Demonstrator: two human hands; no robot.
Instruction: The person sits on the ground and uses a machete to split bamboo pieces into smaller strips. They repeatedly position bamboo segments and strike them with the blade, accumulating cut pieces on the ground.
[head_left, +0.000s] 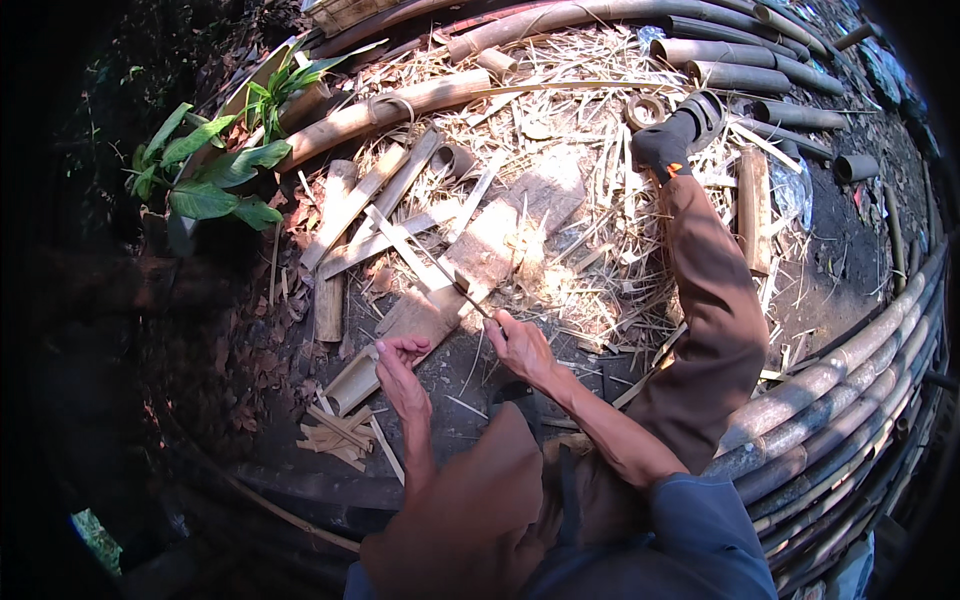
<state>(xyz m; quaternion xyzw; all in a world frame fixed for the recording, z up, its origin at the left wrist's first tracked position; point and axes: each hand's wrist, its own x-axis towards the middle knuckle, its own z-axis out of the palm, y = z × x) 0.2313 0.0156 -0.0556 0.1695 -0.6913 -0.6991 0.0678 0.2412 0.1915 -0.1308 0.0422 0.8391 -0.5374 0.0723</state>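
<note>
My right hand is closed round the handle of a long thin knife. Its dark blade points up and left over a worn wooden board. A pale split bamboo strip lies across the board, close to the blade. My left hand is beside the lower end of the board, its fingers curled and pinched together. What they hold, if anything, is too small to make out. Just below the board's end, next to my left hand, is a split bamboo trough.
Short cut strips lie in a small pile at lower left. Split bamboo pieces rest left of the board. Shavings cover the ground. Bamboo poles line the right side; my outstretched leg is nearer. Leafy plants stand upper left.
</note>
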